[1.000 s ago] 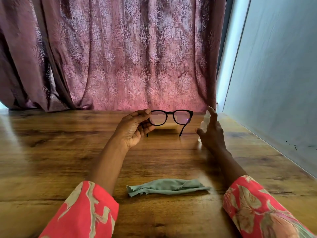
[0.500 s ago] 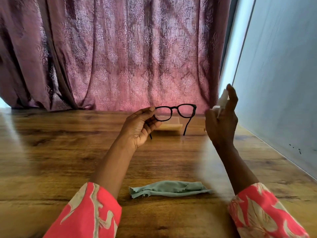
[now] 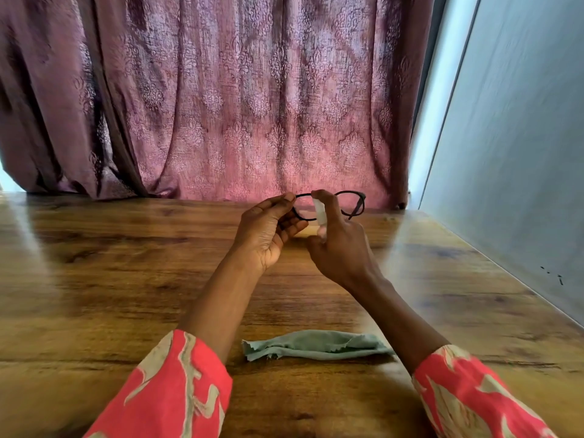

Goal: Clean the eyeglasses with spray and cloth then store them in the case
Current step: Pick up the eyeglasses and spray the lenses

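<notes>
My left hand pinches the left end of the black-framed eyeglasses and holds them upright above the wooden table. My right hand is wrapped around a small white spray bottle, forefinger on its top, right in front of the left lens. That hand covers most of the bottle and part of the frame. A crumpled grey-green cloth lies on the table near me, between my forearms. I cannot make out the case behind my hands.
A maroon patterned curtain hangs along the table's far edge. A pale grey wall runs along the table's right side. Both red patterned sleeves sit low at the near edge.
My right hand has lifted the spray bottle from the table at the right and carried it left, up to the lenses. The left hand has kept the glasses raised.
</notes>
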